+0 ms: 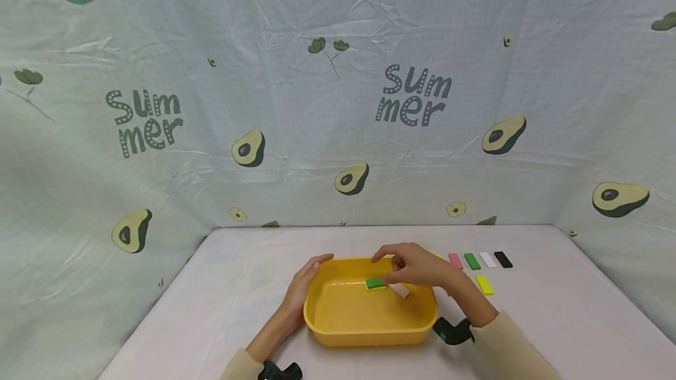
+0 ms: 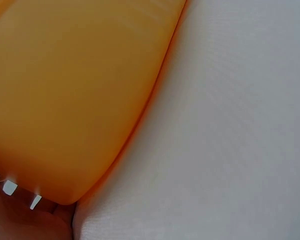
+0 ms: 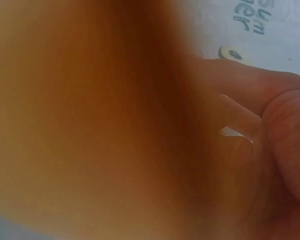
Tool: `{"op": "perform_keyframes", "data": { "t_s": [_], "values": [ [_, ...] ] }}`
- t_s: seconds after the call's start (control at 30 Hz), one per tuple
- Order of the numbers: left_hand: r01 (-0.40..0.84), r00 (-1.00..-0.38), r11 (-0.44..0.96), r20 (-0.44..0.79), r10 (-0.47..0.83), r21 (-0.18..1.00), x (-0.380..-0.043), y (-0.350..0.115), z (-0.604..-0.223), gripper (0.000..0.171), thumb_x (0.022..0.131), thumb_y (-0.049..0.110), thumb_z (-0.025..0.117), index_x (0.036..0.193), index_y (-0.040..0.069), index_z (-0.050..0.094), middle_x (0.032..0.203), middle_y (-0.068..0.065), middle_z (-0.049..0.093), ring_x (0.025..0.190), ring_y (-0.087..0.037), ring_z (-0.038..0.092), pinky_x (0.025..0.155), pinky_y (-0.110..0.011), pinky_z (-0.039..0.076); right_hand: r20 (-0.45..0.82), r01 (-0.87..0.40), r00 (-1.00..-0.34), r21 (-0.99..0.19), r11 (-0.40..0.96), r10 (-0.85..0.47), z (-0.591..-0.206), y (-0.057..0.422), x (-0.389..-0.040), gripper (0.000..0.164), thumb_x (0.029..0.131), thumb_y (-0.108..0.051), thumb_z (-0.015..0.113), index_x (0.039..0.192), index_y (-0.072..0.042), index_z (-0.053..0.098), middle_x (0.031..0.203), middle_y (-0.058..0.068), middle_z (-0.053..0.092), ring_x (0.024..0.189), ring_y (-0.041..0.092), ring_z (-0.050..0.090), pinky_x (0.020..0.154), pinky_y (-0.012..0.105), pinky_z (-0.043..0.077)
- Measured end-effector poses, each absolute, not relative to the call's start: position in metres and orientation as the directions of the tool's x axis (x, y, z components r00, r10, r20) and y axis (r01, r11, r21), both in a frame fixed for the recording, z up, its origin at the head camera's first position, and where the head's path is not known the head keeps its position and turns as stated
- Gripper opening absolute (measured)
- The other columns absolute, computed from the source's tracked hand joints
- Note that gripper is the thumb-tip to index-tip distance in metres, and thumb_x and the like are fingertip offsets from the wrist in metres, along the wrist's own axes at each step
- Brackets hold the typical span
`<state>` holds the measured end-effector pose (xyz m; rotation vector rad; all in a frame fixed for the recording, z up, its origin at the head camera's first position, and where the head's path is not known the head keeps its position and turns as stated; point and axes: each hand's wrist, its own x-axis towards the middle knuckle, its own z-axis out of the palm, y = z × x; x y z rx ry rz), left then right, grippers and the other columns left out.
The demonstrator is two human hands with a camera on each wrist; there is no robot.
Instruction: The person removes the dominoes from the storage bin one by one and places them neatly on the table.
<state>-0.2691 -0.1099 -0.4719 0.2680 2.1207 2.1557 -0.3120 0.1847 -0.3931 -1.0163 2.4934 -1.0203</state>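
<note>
A yellow plastic bin [image 1: 369,324] sits on the table in the head view. My left hand [image 1: 302,291] rests along its left side, fingers stretched toward the far left corner; in the left wrist view those fingers [image 2: 25,220] lie against the bin's outer wall. Over the bin's right side reaches my right hand [image 1: 417,264], thumb and index finger spread apart. The thumb tip is right at a small green block [image 1: 376,281], which lies on top of a yellow block [image 1: 376,288] inside the bin. Beneath this hand a whitish block [image 1: 399,290] lies tilted. The bin's blurred wall [image 3: 90,125] fills much of the right wrist view.
Right of the bin, a row holds a pink block [image 1: 456,260], a green block [image 1: 472,261], a white block [image 1: 488,260] and a black block [image 1: 503,260]. Nearer lies a yellow block [image 1: 484,285]. A printed sheet [image 1: 296,192] hangs behind the table.
</note>
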Motion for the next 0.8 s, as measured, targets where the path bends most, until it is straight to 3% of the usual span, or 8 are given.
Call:
{"op": "perform_keyframes", "data": {
  "t_s": [0.3, 0.43, 0.8],
  "values": [
    [0.049, -0.981, -0.022, 0.053, 0.188, 0.999, -0.269, -0.111, -0.473, 0.058, 0.112, 0.044, 0.031, 0.155, 0.008, 0.042, 0.156, -0.016, 0.048, 0.132, -0.027, 0.056, 0.112, -0.037, 0.048, -0.002, -0.487, -0.769, -0.647, 0.587, -0.64, -0.412, 0.171, -0.313, 0.035, 0.091, -0.019, 0.077, 0.124, -0.011, 0.07, 0.068, -0.003, 0.05, 0.059, 0.011, 0.046, 0.055, 0.021, 0.038],
    [0.049, -0.979, -0.027, 0.053, 0.197, 0.998, -0.27, -0.111, -0.473, 0.058, 0.112, 0.043, 0.031, 0.156, 0.006, 0.04, 0.156, -0.017, 0.048, 0.132, -0.027, 0.056, 0.111, -0.036, 0.048, -0.014, -0.491, -0.802, -0.552, 0.673, -0.597, -0.418, 0.164, -0.308, 0.032, 0.09, -0.022, 0.077, 0.121, -0.017, 0.072, 0.07, -0.004, 0.053, 0.059, 0.012, 0.049, 0.054, 0.022, 0.039],
    [0.055, -0.978, -0.012, 0.057, 0.2, 0.998, -0.269, -0.11, -0.472, 0.057, 0.112, 0.043, 0.03, 0.155, 0.008, 0.043, 0.157, -0.018, 0.047, 0.135, -0.029, 0.054, 0.113, -0.038, 0.047, 0.024, -0.489, -0.86, -0.325, 0.809, -0.51, -0.426, 0.151, -0.302, 0.019, 0.087, -0.023, 0.081, 0.103, -0.015, 0.075, 0.086, -0.007, 0.065, 0.077, 0.015, 0.052, 0.073, 0.035, 0.047]
  ]
}}
